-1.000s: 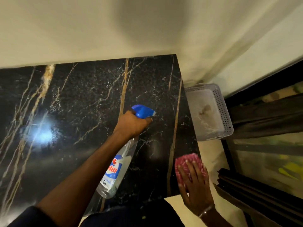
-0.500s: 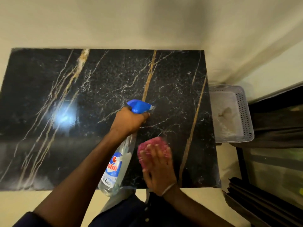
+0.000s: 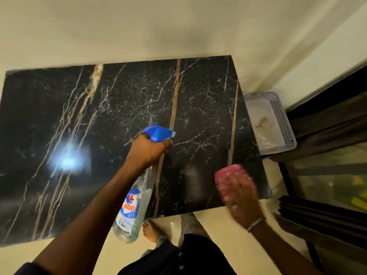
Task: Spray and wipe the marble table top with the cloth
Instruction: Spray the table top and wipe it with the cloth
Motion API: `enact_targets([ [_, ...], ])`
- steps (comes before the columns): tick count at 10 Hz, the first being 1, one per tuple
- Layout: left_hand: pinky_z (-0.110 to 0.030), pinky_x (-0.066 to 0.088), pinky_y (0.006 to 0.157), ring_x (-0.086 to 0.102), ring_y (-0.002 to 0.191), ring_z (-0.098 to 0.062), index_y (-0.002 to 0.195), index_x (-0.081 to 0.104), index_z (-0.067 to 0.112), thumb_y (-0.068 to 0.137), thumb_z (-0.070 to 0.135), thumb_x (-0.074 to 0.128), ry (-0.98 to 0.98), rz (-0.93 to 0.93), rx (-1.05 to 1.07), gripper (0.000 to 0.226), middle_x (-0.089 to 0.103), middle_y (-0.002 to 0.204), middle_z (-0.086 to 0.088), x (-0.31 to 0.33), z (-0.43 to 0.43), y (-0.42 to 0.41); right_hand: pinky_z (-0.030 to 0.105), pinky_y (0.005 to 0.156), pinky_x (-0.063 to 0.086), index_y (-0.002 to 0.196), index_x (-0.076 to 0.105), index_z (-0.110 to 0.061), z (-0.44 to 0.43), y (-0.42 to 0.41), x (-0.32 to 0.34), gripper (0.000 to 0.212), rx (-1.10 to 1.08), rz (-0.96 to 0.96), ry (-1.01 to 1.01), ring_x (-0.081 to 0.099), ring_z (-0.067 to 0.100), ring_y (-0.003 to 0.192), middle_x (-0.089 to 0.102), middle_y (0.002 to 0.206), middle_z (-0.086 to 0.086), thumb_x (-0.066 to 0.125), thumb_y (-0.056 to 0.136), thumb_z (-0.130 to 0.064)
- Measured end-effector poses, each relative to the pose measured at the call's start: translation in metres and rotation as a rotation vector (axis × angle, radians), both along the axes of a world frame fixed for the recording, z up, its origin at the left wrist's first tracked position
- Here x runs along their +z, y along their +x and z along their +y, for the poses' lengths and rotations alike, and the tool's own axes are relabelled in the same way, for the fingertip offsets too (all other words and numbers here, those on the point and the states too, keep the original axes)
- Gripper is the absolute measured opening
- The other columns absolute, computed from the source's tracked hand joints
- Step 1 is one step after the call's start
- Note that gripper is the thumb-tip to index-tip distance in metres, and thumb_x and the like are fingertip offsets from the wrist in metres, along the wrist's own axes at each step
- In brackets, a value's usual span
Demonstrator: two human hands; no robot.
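From my remote seat, the black marble tabletop (image 3: 119,108) with gold and white veins filled most of the head view, its far edge against a cream wall (image 3: 178,26), with a bright glare spot (image 3: 68,161) on its left half. I judged the job to be under way but far from finished: I could read no wet streaks or wipe marks across the broad left and far parts, though the glare and dim light hid much. Next in size, the clear plastic spray bottle (image 3: 131,207) with a blue trigger head hung tilted over the near middle, nozzle aimed toward the right half. The left hand (image 3: 148,149) had its fingers curled round the neck just below the trigger. Whether it was squeezing, I could not tell. A pale perforated plastic basket (image 3: 282,120) stood on the floor just beside the tabletop's right edge. Near the near-right corner the right hand (image 3: 241,197), blurred by motion, lay with fingers seemingly flat and spread, pressing the pink fluffy cloth (image 3: 230,175) onto the marble. A faint hazy patch (image 3: 190,173) beside the cloth looked to me like wet cleaner, so I took that corner for the only part being wiped. Most of the surface remained to be sprayed and wiped.
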State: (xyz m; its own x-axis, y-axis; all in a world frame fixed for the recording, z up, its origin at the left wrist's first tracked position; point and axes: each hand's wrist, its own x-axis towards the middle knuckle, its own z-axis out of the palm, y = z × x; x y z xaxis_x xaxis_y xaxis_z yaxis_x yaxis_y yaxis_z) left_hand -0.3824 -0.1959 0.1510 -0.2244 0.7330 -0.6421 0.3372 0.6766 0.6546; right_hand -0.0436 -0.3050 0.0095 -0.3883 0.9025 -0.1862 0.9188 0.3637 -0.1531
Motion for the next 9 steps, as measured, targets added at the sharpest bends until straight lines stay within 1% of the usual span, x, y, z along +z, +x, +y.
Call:
enact_targets([
  [1, -0.031, 0.055, 0.074, 0.064, 0.078, -0.014, 0.083, 0.046, 0.030, 0.085, 0.038, 0.071, 0.006, 0.015, -0.017, 0.026, 0.065, 0.087, 0.001, 0.005, -0.017, -0.010, 0.065, 0.112, 0.026, 0.155, 0.029, -0.019, 0.013, 0.013, 0.002, 0.066, -0.446, -0.062, -0.039, 0.022, 0.038, 0.148, 0.029, 0.159, 0.017, 0.027, 0.096, -0.047],
  [2, -0.024, 0.050, 0.060, 0.063, 0.069, -0.009, 0.088, 0.053, 0.026, 0.085, 0.038, 0.072, 0.041, 0.030, 0.004, 0.022, 0.064, 0.081, 0.003, 0.007, -0.034, -0.023, 0.067, 0.110, 0.023, 0.153, 0.032, -0.022, 0.028, -0.036, -0.002, 0.067, -0.724, -0.036, -0.009, 0.025, 0.043, 0.144, 0.033, 0.156, 0.019, 0.027, 0.093, -0.050],
  [3, -0.022, 0.049, 0.057, 0.066, 0.070, -0.010, 0.112, 0.057, 0.016, 0.083, 0.040, 0.072, 0.020, 0.023, 0.020, 0.041, 0.067, 0.085, 0.002, 0.005, -0.052, -0.040, 0.065, 0.110, 0.024, 0.154, 0.029, -0.025, 0.027, -0.108, -0.002, 0.068, -0.597, -0.020, 0.055, 0.023, 0.041, 0.146, 0.030, 0.158, 0.018, 0.030, 0.093, -0.055],
  [4, -0.030, 0.056, 0.066, 0.068, 0.075, -0.014, 0.117, 0.056, 0.014, 0.082, 0.041, 0.073, 0.016, 0.056, 0.053, 0.048, 0.068, 0.087, 0.000, 0.005, -0.070, -0.056, 0.064, 0.113, 0.021, 0.155, 0.024, -0.025, 0.006, -0.189, -0.003, 0.068, -0.315, 0.037, 0.069, 0.023, 0.038, 0.147, 0.029, 0.159, 0.015, 0.034, 0.094, -0.054],
  [5, -0.027, 0.052, 0.061, 0.065, 0.073, -0.013, 0.116, 0.055, 0.013, 0.080, 0.043, 0.074, 0.007, 0.134, 0.095, 0.050, 0.065, 0.084, 0.002, 0.006, -0.086, -0.074, 0.062, 0.111, 0.026, 0.155, 0.027, -0.026, -0.027, -0.259, -0.002, 0.067, 0.008, 0.059, 0.041, 0.026, 0.038, 0.146, 0.029, 0.160, 0.014, 0.037, 0.094, -0.049],
  [6, -0.025, 0.048, 0.057, 0.063, 0.068, -0.013, 0.120, 0.055, 0.010, 0.082, 0.043, 0.071, 0.011, 0.154, 0.104, 0.053, 0.065, 0.084, -0.001, 0.007, -0.100, -0.093, 0.060, 0.103, 0.039, 0.153, 0.032, -0.025, -0.037, -0.277, 0.002, 0.067, 0.236, 0.051, -0.030, 0.035, 0.039, 0.141, 0.035, 0.156, 0.012, 0.042, 0.090, -0.044],
  [7, -0.025, 0.050, 0.058, 0.063, 0.067, -0.013, 0.125, 0.053, 0.010, 0.084, 0.041, 0.070, 0.015, 0.135, 0.111, 0.054, 0.068, 0.088, -0.003, 0.007, -0.107, -0.106, 0.052, 0.092, 0.050, 0.145, 0.039, -0.025, -0.018, -0.263, 0.003, 0.057, 0.342, 0.127, 0.023, 0.047, 0.033, 0.131, 0.046, 0.145, 0.009, 0.046, 0.091, -0.041],
  [8, -0.024, 0.051, 0.059, 0.064, 0.073, -0.014, 0.129, 0.051, 0.010, 0.085, 0.040, 0.070, 0.029, 0.130, 0.115, 0.056, 0.068, 0.098, -0.006, 0.010, -0.110, -0.111, 0.033, 0.089, 0.052, 0.130, 0.054, -0.029, 0.006, -0.257, 0.036, 0.032, -0.224, 0.769, -0.354, 0.056, 0.015, 0.118, 0.059, 0.128, 0.000, 0.047, 0.100, -0.039],
  [9, -0.023, 0.051, 0.062, 0.064, 0.079, -0.013, 0.132, 0.049, 0.011, 0.086, 0.038, 0.070, 0.046, 0.128, 0.075, 0.058, 0.065, 0.109, -0.007, 0.015, -0.112, -0.108, 0.043, 0.096, 0.051, 0.131, 0.059, -0.014, 0.028, -0.245, 0.068, 0.040, -1.010, 1.495, -0.893, 0.060, 0.031, 0.119, 0.065, 0.127, 0.012, 0.051, 0.099, -0.037],
])
